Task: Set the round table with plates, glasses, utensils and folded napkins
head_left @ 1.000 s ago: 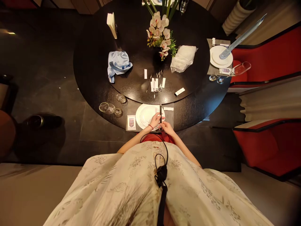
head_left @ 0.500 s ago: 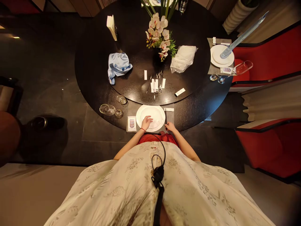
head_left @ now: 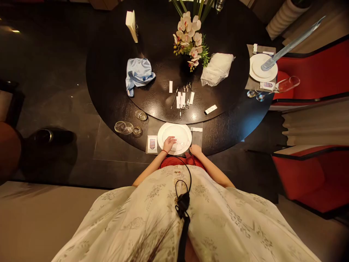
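Observation:
A white plate [head_left: 176, 151] lies in front of me at the table's near edge, with a smaller plate on it. Over its left part hovers my left hand [head_left: 169, 143], fingers loosely spread and holding nothing. Just right of the plate, my right hand [head_left: 195, 149] is closed at the lower end of a dark pair of chopsticks [head_left: 191, 137]; its fingertips are mostly hidden. The chopsticks' far end lies by a white chopstick rest [head_left: 196, 129]. Both plates stand on a grey placemat [head_left: 154, 127], with a printed white packet [head_left: 152, 144] at its left.
Several glasses [head_left: 124, 127] stand left of the placemat. On the turntable are a blue satin cloth [head_left: 140, 71], loose chopsticks [head_left: 186, 95], white paper sleeves, a plastic-wrapped bundle [head_left: 217, 68] and orchids [head_left: 188, 27]. Another place setting [head_left: 263, 67] is at right, near red chairs [head_left: 308, 174].
My right hand has turned and closed more, moving slightly down and left along the chopsticks. My left hand stays over the plate. The view has shifted slightly.

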A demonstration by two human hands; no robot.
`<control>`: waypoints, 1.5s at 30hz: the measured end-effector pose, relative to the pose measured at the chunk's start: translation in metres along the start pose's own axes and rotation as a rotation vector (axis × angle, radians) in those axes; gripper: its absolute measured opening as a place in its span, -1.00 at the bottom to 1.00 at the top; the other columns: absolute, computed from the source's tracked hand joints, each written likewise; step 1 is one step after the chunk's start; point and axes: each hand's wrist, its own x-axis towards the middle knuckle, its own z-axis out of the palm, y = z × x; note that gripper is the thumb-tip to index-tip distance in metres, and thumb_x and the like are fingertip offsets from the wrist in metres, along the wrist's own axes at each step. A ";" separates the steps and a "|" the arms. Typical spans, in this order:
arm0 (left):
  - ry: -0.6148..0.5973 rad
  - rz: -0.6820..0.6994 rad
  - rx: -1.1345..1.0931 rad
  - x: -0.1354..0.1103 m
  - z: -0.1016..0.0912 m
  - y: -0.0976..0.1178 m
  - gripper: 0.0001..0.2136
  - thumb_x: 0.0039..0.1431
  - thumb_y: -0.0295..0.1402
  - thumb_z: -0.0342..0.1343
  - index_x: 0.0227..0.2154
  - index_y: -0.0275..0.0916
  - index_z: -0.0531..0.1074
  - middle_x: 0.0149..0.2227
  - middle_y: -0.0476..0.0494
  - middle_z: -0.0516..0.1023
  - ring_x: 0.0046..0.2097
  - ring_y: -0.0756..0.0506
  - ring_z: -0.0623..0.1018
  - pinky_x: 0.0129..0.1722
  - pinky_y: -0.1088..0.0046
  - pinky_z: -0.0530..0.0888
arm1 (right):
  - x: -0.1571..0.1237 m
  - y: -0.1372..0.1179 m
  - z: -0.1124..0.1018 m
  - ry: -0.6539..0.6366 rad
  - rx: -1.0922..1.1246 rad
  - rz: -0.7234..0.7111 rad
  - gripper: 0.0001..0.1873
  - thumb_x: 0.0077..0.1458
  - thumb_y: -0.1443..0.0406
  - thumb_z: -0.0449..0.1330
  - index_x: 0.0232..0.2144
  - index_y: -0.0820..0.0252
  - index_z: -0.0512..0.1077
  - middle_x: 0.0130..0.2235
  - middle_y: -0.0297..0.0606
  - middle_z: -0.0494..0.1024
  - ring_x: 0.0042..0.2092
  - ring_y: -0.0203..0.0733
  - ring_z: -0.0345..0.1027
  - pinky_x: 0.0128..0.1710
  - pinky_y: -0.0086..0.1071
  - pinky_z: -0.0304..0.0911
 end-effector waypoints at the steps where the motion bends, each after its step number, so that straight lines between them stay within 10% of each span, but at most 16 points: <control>1: 0.002 -0.005 -0.002 0.001 0.000 0.000 -0.79 0.08 -0.29 0.19 -0.26 -0.29 0.40 -0.38 -0.13 0.58 -0.33 -0.02 0.58 -0.11 0.31 0.51 | 0.003 0.000 -0.006 -0.038 -0.021 -0.005 -0.57 0.25 0.16 0.06 -0.09 0.40 0.53 -0.04 0.25 0.53 0.01 0.11 0.47 -0.03 -0.18 0.32; 5: 0.036 -0.032 0.001 0.004 -0.006 0.000 -0.77 0.07 -0.26 0.20 -0.25 -0.27 0.41 -0.37 -0.12 0.60 -0.34 -0.02 0.58 -0.16 0.36 0.51 | 0.036 -0.009 -0.059 -0.037 -0.037 -0.015 -0.64 0.17 0.16 0.17 -0.15 0.31 0.56 -0.05 0.18 0.55 -0.01 0.10 0.47 -0.06 -0.21 0.34; 13: 0.159 -0.050 -0.008 0.012 -0.024 0.003 -0.65 0.05 -0.06 0.20 -0.25 -0.23 0.38 -0.36 -0.15 0.58 -0.32 -0.08 0.60 -0.18 0.31 0.50 | 0.163 -0.066 -0.210 0.565 0.175 -0.007 -0.66 0.27 0.30 0.02 0.04 0.30 0.37 0.00 0.10 0.47 -0.05 -0.03 0.40 -0.06 -0.25 0.27; 20: 0.250 -0.058 -0.039 0.018 -0.041 0.006 -0.61 0.02 0.00 0.19 -0.26 -0.22 0.38 -0.35 -0.16 0.58 -0.32 -0.08 0.59 -0.20 0.32 0.51 | 0.217 -0.081 -0.252 0.580 0.275 0.123 -0.73 0.28 0.41 -0.04 -0.05 0.32 0.37 0.02 0.11 0.40 0.02 -0.02 0.33 -0.01 -0.19 0.22; 25: 0.234 -0.078 -0.039 0.025 -0.042 0.009 -0.68 0.08 -0.09 0.18 -0.26 -0.25 0.39 -0.33 -0.18 0.59 -0.30 -0.08 0.61 -0.17 0.32 0.52 | 0.184 -0.048 -0.216 0.564 0.367 0.101 -0.53 0.15 0.39 0.16 0.12 0.30 0.29 -0.11 -0.01 0.54 -0.07 -0.04 0.42 -0.03 -0.22 0.25; 35: 0.101 -0.065 0.010 0.038 -0.026 0.014 -0.80 0.13 -0.23 0.16 -0.28 -0.26 0.41 -0.32 -0.18 0.59 -0.26 -0.07 0.61 -0.11 0.30 0.53 | 0.018 0.044 0.000 0.261 0.692 0.177 -0.69 0.01 0.23 0.17 -0.25 0.30 0.59 -0.33 -0.14 0.64 -0.27 -0.11 0.52 -0.22 -0.36 0.38; 45: 0.069 -0.055 0.014 0.035 -0.032 0.009 -0.75 0.10 -0.18 0.21 -0.28 -0.26 0.42 -0.38 -0.13 0.60 -0.35 -0.02 0.59 -0.20 0.38 0.53 | 0.011 0.052 0.030 0.212 0.653 0.224 -0.78 0.01 0.29 0.19 -0.31 0.26 0.58 -0.31 -0.17 0.65 -0.27 -0.18 0.53 -0.21 -0.44 0.35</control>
